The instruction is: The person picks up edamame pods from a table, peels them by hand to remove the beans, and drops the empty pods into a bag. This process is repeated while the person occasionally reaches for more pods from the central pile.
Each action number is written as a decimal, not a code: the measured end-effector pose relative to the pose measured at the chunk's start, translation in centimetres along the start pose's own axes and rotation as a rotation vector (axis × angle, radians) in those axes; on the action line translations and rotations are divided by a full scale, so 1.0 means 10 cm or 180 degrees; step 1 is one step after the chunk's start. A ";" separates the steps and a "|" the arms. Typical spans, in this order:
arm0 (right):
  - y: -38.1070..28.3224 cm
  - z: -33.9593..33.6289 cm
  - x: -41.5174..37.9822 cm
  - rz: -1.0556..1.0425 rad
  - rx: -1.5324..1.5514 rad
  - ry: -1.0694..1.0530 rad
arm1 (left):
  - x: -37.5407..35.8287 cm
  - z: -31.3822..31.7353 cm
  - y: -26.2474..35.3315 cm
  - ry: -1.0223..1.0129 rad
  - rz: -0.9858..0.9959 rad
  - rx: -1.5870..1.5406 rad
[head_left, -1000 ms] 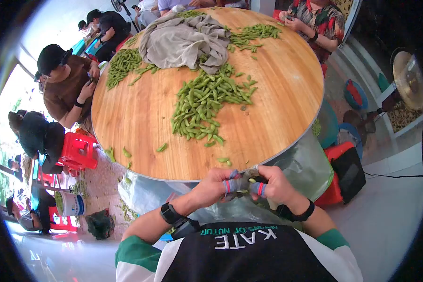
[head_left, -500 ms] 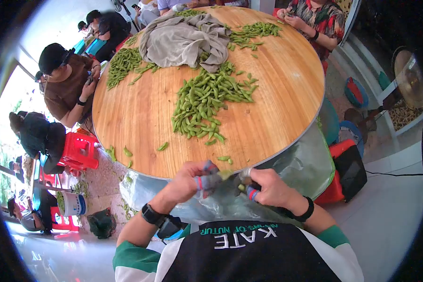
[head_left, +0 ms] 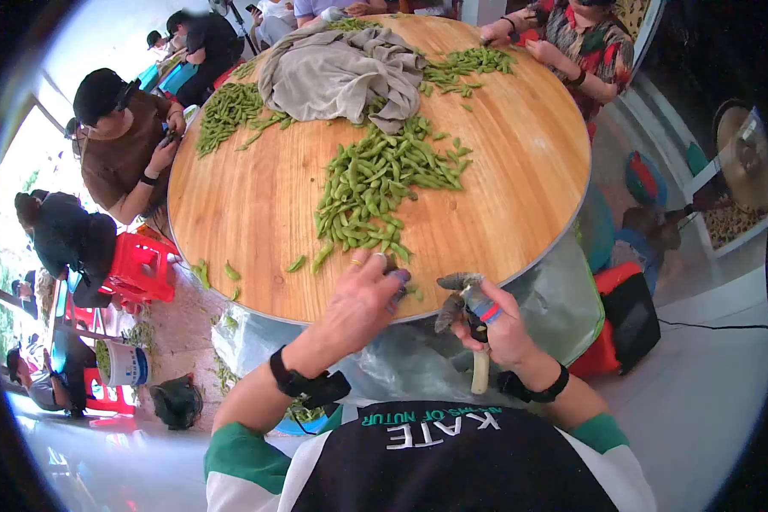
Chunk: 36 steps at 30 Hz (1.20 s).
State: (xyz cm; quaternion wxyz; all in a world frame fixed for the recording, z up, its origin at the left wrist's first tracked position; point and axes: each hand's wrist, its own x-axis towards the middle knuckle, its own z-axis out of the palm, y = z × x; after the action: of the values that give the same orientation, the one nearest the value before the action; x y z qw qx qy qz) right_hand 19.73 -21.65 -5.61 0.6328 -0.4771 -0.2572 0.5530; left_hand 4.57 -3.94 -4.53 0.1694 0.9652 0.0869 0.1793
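Green bean pods lie in a pile on the round wooden table. My left hand reaches over the near edge of the table at the bottom of the pile, its fingers bent down by the nearest pods; what they hold, if anything, is hidden. Just past the edge, my right hand is wrapped round a tool with a pale handle. Its thumb and forefinger, in grey finger covers, stand apart. A few loose pods rest left of my left hand.
A grey cloth covers the far middle of the table. One person sits at the left, another at the far right. Clear plastic hangs under the near edge. Red stools and a white bucket stand at the left.
My left hand has moved forward from the table's edge to the pile. My right hand has turned and its fingers have spread, showing the pale handle. The person at the far right has moved their hands apart.
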 end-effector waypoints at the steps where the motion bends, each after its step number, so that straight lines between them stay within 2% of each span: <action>1: 0.01 0.00 -0.01 0.0000 -0.0025 -0.0005 | 0.02 0.04 0.00 0.0024 -0.0003 -0.0006; 3: 0.05 0.02 -0.04 0.0177 0.0484 0.0146 | 0.04 0.13 0.01 -0.0007 0.0035 -0.0117; 4: 0.08 0.04 -0.07 0.0181 0.0491 0.0163 | 0.04 0.17 -0.01 -0.0019 0.0042 -0.0130; 6: 0.13 0.09 -0.11 0.0006 0.0113 0.0042 | 0.03 0.19 -0.05 0.0081 -0.0431 -0.0494; 7: 0.13 0.08 -0.10 -0.0014 0.0132 0.0049 | 0.03 0.19 -0.04 0.0066 -0.0411 -0.0480; 9: 0.15 0.06 -0.09 -0.0006 -0.0335 -0.0103 | -0.01 0.16 0.01 -0.0134 -0.1363 -0.2364; 10: 0.13 0.08 -0.09 -0.0008 -0.0312 -0.0080 | -0.02 0.16 0.04 -0.0168 -0.1358 -0.2362; 12: 0.04 0.13 -0.05 -0.0419 -0.0754 0.0046 | 0.01 0.13 0.10 -0.0219 -0.1585 -0.3376; 13: 0.04 0.13 -0.06 -0.0426 -0.0748 0.0065 | 0.03 0.09 0.16 -0.0239 -0.1574 -0.3377; 15: 0.04 0.12 -0.07 -0.0232 -0.0516 -0.0077 | 0.06 0.02 0.30 -0.0084 -0.1905 -0.4073; 22: 0.07 0.09 -0.07 -0.0102 -0.0194 -0.0252 | 0.04 0.14 0.31 -0.0014 -0.1748 -0.4248; 27: 0.04 0.09 -0.07 -0.0319 -0.0652 -0.0193 | 0.02 0.16 0.35 0.0202 -0.1665 -0.3966; 31: 0.00 0.12 -0.08 -0.0236 -0.0935 -0.0080 | -0.02 0.25 0.30 0.0331 -0.1505 -0.3956; 33: 0.04 0.13 -0.04 -0.0826 -0.1505 0.0091 | -0.03 0.24 0.31 0.0440 -0.1402 -0.4000; 36: 0.06 0.08 -0.01 -0.1004 -0.1954 0.0123 | 0.01 0.26 0.30 0.0444 -0.1728 -0.4416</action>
State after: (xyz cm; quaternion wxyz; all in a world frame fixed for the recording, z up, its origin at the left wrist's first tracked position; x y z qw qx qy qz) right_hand 18.74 -21.48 -5.79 0.5423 -0.6100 -0.4701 0.3360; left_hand 5.91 -7.48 -5.70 0.7717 0.5677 0.1996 0.2056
